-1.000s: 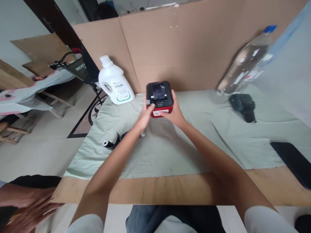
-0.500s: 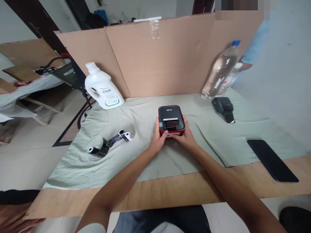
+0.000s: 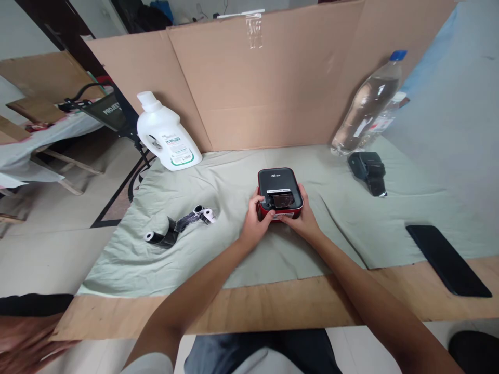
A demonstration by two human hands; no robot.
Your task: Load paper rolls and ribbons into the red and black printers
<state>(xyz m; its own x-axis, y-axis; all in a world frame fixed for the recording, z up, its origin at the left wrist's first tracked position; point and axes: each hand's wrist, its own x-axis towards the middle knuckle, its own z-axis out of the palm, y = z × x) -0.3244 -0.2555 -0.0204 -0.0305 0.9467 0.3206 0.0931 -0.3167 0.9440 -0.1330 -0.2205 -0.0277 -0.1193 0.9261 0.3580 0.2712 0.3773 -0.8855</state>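
Observation:
A small black and red box-shaped device (image 3: pixel 277 181) rests on the green cloth in front of me, its top facing up. My left hand (image 3: pixel 255 221) grips its left side, thumb at the front edge. On its right side, my right hand (image 3: pixel 306 218) holds it the same way, the thumb near the front label. To the left lie black ribbon rolls (image 3: pixel 163 238) with white cores, partly unwound. A dark handheld device (image 3: pixel 367 171) sits on the cloth to the right, and a black phone-like slab (image 3: pixel 448 259) lies at the right front.
A white jug (image 3: pixel 167 132) stands at the back left, against a cardboard panel (image 3: pixel 273 88). At the back right are a large clear bottle (image 3: pixel 368 106) and a smaller one. Another person's hand (image 3: pixel 31 337) shows at the lower left.
The view has shifted slightly, so most things appear displaced. My left fingers have moved a little on the device's left side. At the back right, the other person's arm has mostly gone behind the cardboard.

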